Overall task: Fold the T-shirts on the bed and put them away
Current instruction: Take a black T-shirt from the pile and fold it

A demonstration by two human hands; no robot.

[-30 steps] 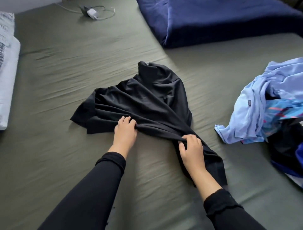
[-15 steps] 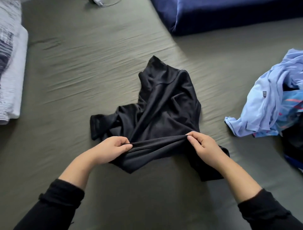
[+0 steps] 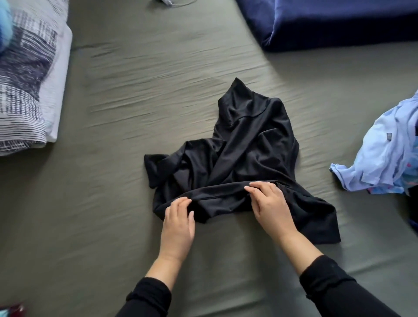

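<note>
A small dark tag (image 3: 389,136) sits on the pale blue shirt (image 3: 380,158) to the right of the right hand's grip, but whatever is printed on it is too small to read; no other writing shows. That shirt runs off the right edge of the view, with patterned blue cloth under it only partly seen; a white cable (image 3: 178,2) at the far edge is cut off, and so is a navy blanket (image 3: 328,22) beyond the grip; a striped pillow (image 3: 27,74) lies well off to the left.

The black T-shirt (image 3: 248,144) lies crumpled on the bed (image 3: 101,203), on the olive sheet, bunched and twisted, one end pointing away from the hands; which part is collar or sleeve is hard to tell. A hem edge is drawn into a taut band between the two grips; the left hand (image 3: 178,224) pinches its left end; the right hand (image 3: 269,201) holds the right end with fingers curled over the cloth.
</note>
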